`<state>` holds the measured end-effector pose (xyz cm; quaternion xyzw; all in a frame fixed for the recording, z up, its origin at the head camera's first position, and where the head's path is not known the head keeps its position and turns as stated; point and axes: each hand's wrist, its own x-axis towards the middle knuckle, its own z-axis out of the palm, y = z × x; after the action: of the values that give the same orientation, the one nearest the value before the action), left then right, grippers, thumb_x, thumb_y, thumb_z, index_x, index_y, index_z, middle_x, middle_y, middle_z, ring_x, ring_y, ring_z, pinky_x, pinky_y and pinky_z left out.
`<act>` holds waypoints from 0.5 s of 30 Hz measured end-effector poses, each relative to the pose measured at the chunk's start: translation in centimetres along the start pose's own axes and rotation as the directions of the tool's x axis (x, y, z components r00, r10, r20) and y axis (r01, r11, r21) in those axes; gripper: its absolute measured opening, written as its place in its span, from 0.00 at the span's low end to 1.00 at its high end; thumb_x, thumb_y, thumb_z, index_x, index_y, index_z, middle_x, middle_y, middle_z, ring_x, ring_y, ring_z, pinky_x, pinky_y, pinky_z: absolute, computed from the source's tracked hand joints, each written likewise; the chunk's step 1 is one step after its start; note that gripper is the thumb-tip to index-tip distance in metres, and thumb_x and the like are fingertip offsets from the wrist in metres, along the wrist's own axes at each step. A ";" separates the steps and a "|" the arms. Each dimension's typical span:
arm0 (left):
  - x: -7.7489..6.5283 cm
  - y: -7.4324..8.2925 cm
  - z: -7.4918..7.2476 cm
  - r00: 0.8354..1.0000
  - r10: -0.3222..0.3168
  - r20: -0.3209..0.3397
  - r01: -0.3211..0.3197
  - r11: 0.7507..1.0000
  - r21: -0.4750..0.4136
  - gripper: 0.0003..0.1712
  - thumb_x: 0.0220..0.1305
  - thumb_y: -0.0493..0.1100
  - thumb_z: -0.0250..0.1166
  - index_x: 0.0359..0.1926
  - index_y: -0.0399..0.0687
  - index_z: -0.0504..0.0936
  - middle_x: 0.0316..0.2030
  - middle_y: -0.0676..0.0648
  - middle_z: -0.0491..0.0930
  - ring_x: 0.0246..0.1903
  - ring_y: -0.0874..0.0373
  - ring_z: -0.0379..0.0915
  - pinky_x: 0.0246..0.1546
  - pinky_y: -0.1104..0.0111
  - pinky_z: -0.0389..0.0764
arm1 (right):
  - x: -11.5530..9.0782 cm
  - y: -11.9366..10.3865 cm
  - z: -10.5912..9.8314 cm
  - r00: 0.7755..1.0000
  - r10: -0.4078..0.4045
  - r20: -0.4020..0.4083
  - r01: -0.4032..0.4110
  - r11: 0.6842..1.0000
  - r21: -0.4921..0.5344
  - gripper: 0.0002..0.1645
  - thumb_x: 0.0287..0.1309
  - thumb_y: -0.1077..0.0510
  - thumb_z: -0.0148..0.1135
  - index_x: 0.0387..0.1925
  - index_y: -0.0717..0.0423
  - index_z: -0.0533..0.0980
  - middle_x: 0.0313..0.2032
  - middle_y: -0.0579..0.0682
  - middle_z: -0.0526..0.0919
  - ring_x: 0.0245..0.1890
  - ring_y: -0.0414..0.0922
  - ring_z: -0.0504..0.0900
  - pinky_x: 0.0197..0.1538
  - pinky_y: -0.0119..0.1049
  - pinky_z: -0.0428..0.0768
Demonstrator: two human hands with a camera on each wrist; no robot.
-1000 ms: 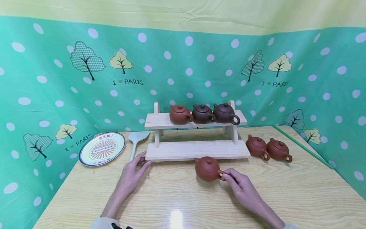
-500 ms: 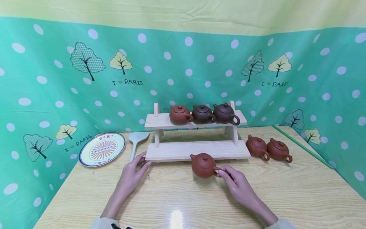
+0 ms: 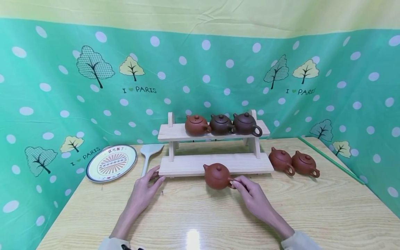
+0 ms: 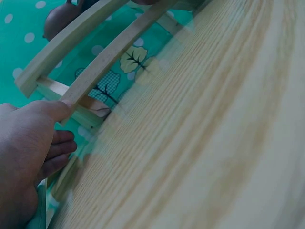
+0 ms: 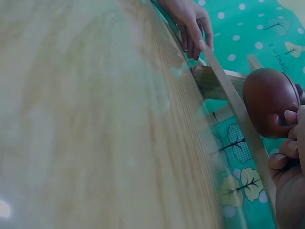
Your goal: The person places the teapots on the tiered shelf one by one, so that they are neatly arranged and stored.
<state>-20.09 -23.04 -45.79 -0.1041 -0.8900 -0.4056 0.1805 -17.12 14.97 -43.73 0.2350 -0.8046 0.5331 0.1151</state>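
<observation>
Behind, dotted curtain (image 3: 212,66), held teapot (image 3: 216,176) over table (image 3: 187,211)

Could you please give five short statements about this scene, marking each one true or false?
1. The right grip holds a reddish-brown teapot. True.
2. The left grip holds the plate. False: the left grip holds the end of the lower shelf.
3. Three teapots stand on the upper shelf. True.
4. The green stick lies on the upper shelf. False: the green stick lies on the table.
5. A white spatula lies to the right of the plate. True.
</observation>
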 end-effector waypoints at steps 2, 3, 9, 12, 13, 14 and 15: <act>0.0 0.0 0.0 1.000 -0.004 0.002 0.004 1.000 -0.002 0.30 0.70 0.43 0.70 0.67 0.35 0.75 0.51 0.34 0.85 0.52 0.38 0.83 0.57 0.44 0.79 | 0.2 0.0 0.2 1.000 0.005 -0.002 -0.005 1.000 0.000 0.10 0.78 0.64 0.54 0.38 0.54 0.79 0.32 0.55 0.81 0.24 0.33 0.64 0.25 0.32 0.68; 0.0 0.0 0.0 1.000 -0.005 0.003 0.005 1.000 -0.002 0.30 0.70 0.43 0.70 0.68 0.35 0.75 0.51 0.34 0.85 0.52 0.38 0.83 0.57 0.44 0.79 | 0.3 0.0 0.2 1.000 0.010 -0.003 -0.010 1.000 -0.003 0.10 0.78 0.63 0.54 0.38 0.53 0.79 0.31 0.55 0.80 0.23 0.33 0.63 0.24 0.32 0.67; 0.0 0.0 0.0 1.000 -0.012 0.009 0.012 1.000 -0.009 0.30 0.71 0.44 0.70 0.68 0.36 0.75 0.52 0.34 0.85 0.53 0.39 0.82 0.57 0.44 0.79 | 0.7 0.1 0.7 0.999 0.032 -0.006 -0.032 0.999 -0.011 0.10 0.78 0.63 0.54 0.38 0.53 0.79 0.30 0.55 0.79 0.23 0.33 0.63 0.24 0.31 0.66; 0.0 -0.1 0.0 1.000 -0.013 0.011 0.013 1.000 -0.008 0.30 0.71 0.45 0.70 0.68 0.36 0.75 0.52 0.35 0.85 0.53 0.39 0.82 0.57 0.44 0.80 | 0.9 0.1 0.9 0.999 0.045 -0.007 -0.045 0.999 -0.006 0.10 0.78 0.63 0.55 0.39 0.54 0.80 0.33 0.56 0.82 0.24 0.35 0.65 0.25 0.31 0.67; 0.0 -0.1 0.0 1.000 -0.014 0.012 0.014 1.000 -0.008 0.30 0.72 0.45 0.69 0.68 0.36 0.75 0.52 0.35 0.85 0.53 0.39 0.82 0.57 0.44 0.80 | 1.0 0.1 0.9 0.999 0.049 -0.005 -0.049 0.999 -0.003 0.10 0.78 0.62 0.54 0.39 0.54 0.80 0.35 0.55 0.83 0.24 0.35 0.65 0.26 0.31 0.67; 0.0 -0.1 0.0 1.000 -0.013 0.012 0.013 1.000 -0.008 0.30 0.72 0.45 0.69 0.68 0.36 0.75 0.52 0.35 0.85 0.53 0.39 0.83 0.57 0.44 0.80 | 1.1 0.1 1.0 0.999 0.052 -0.003 -0.052 0.999 0.000 0.10 0.78 0.62 0.54 0.39 0.54 0.80 0.36 0.56 0.83 0.25 0.35 0.65 0.26 0.32 0.67; 0.0 -0.2 0.0 1.000 -0.013 0.012 0.013 1.000 -0.007 0.30 0.72 0.45 0.69 0.68 0.36 0.75 0.51 0.35 0.85 0.53 0.39 0.83 0.57 0.44 0.80 | 1.2 0.1 1.1 0.999 0.054 -0.001 -0.054 0.999 -0.001 0.10 0.78 0.62 0.54 0.39 0.53 0.80 0.36 0.56 0.83 0.24 0.35 0.64 0.26 0.32 0.67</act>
<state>-20.16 -23.15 -45.89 -0.1012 -0.8903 -0.4093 0.1721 -18.08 13.70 -43.72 0.2127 -0.8109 0.5357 0.1009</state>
